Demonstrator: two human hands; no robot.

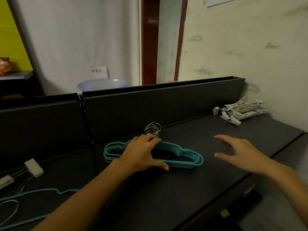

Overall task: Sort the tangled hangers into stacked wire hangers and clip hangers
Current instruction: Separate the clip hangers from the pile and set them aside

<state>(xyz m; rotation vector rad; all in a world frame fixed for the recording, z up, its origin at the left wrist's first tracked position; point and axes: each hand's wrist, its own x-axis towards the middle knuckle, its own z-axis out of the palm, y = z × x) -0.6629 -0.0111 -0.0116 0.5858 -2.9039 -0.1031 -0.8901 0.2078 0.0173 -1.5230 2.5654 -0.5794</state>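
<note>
the stack of teal wire hangers (pixel 183 153) lies flat near the middle of the dark table (pixel 166 194), frames nested and metal hooks (pixel 154 129) bunched together toward the back partition. the left hand (pixel 141 153) rests on top of this stack, fingers extended across the frames near the hooks, thumb against the near edge; it presses rather than grips. the right hand (pixel 240 154) hovers just right of the stack, fingers spread and relaxed, holding nothing and touching nothing visible.

the pile of white clip hangers (pixel 240 112) sits at the far right corner of the table, well apart from the teal stack, laid roughly parallel against the wall.

judged status: most sorting appears done, as both groups exist as separate piles. remaining items lie at the near left: one loose teal hanger (pixel 50 192) flat on the table, running out of view at the left edge, and beside it a clip hanger (pixel 33 167) with white clips on thin wire, partly cut off by the frame. a bare metal loop (pixel 10 209) shows at the lower left; its owner cannot be told. these still need moving to their piles.

a dark partition panel (pixel 158 104) runs along the back of the table. behind it stand a pale blue plastic tub (pixel 101 85), a white paper sign (pixel 99 71), a grey curtain, a red-brown door frame (pixel 150 40), and patterned green wallpaper (pixel 241 47) on the right.
</note>
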